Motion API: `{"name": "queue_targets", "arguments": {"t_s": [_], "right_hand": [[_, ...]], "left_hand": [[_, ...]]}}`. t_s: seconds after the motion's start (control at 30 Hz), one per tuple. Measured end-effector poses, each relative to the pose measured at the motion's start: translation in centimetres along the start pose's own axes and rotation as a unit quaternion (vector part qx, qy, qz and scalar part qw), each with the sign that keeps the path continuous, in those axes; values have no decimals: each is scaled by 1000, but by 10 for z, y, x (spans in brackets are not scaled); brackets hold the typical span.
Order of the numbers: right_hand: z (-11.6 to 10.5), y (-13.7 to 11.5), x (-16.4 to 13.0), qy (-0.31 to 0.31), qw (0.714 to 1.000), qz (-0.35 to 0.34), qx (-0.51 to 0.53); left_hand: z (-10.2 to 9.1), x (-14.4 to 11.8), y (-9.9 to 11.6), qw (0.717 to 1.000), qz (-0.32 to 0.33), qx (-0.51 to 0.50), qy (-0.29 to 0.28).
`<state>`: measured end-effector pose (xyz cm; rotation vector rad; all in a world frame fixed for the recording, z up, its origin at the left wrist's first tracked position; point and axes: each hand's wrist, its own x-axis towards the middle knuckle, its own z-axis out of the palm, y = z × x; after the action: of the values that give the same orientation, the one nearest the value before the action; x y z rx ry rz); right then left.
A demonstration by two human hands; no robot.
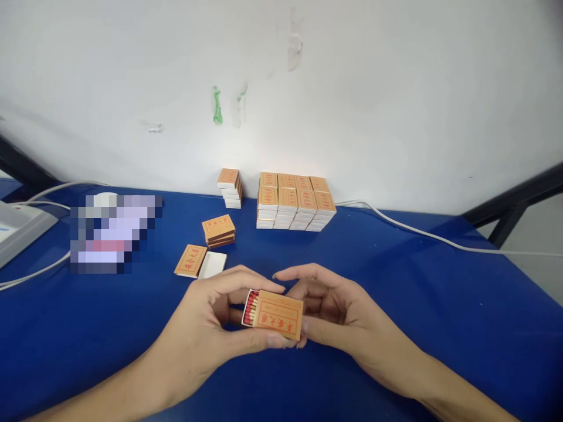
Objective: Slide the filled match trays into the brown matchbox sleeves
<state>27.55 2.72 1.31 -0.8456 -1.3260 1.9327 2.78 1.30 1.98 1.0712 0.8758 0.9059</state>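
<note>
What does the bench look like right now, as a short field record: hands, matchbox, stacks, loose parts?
left hand: grips matchbox at its open end
right hand: fingers at matchbox's closed end
matchbox: tray partly out, red match heads showing
big stack: boxes in rows by the wall
small stack: left of big stack
short pile: nearer, mid table
loose sleeve: flat, beside white tray
table: blue
cable: white, along right
</note>
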Motion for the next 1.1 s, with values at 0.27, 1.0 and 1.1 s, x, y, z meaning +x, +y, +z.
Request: {"name": "queue_targets", "arguments": {"t_s": [0.27, 1.0, 1.1], "right_hand": [[0, 7, 0, 15, 1000, 20, 10], [-55, -24, 1, 96, 916, -125, -368], [-59, -33, 6, 169, 873, -197, -414]], "left_hand": [[4, 0, -5, 998, -37, -39, -27], [1, -3, -5, 984, 39, 102, 138], [3, -5, -8, 987, 28, 99, 120]]}}
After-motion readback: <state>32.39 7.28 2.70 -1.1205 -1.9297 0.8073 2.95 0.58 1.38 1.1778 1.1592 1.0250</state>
